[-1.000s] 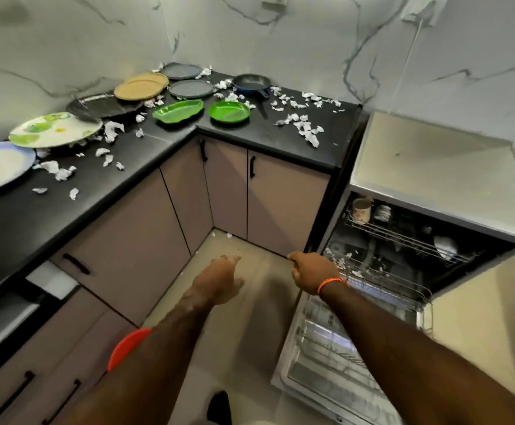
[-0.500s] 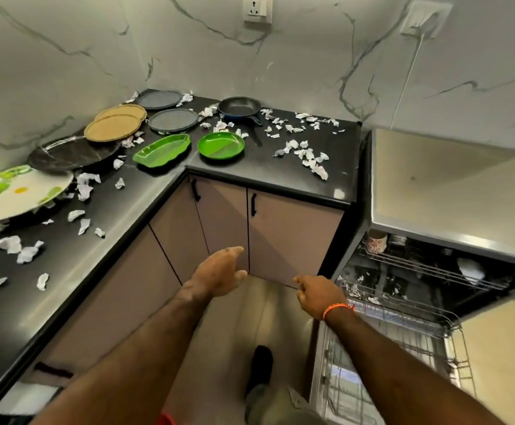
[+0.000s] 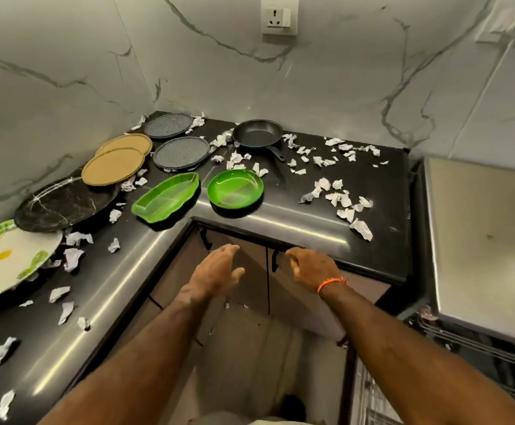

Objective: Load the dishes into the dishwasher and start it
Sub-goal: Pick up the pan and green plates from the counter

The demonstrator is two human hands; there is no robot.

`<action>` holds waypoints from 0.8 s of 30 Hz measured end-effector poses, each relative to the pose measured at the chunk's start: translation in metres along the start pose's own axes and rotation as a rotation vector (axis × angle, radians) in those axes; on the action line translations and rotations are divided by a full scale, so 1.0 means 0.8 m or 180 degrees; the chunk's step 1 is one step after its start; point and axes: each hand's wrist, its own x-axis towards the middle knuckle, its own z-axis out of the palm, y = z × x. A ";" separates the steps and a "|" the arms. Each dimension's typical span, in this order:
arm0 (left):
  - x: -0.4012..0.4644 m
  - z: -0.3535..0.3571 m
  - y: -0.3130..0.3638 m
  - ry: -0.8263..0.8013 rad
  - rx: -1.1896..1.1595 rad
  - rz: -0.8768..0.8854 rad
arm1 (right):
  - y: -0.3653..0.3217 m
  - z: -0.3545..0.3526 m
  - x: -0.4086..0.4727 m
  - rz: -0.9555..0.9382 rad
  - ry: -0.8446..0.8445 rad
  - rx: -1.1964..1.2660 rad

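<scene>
Dishes lie unmarked, no writing readable, on a black L-shaped countertop strewn with paper scraps; the round green plate sits nearest its inner corner. Below it, left hand and right hand hover relaxed, holding nothing. Marble walls behind.

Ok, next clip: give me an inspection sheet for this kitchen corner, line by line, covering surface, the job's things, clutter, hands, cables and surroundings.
Surface: black L-shaped countertop, glossy along its front edge.
Job's things: two green dishes, two tan plates, two grey speckled plates, black marbled platter, floral plate, frying pan, all on the counter; dishwasher at right, rack partly in view.
Clutter: crumpled paper scraps scattered among the dishes.
Hands: left hand and right hand both empty, fingers relaxed, below the counter edge.
Cables: nothing seen.
Surroundings: marble-look walls, wall socket, cabinet doors beneath.
</scene>
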 end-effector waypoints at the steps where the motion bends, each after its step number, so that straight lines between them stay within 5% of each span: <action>1: 0.014 -0.005 -0.005 0.0036 -0.0015 -0.0009 | -0.006 -0.006 0.020 -0.0050 0.0056 0.0024; 7: 0.101 -0.036 -0.040 0.0266 -0.0115 -0.0090 | -0.035 -0.029 0.126 -0.0196 0.0167 0.0018; 24: 0.336 -0.097 -0.131 0.0060 0.0151 0.0627 | -0.077 -0.024 0.319 0.0563 0.0287 0.0315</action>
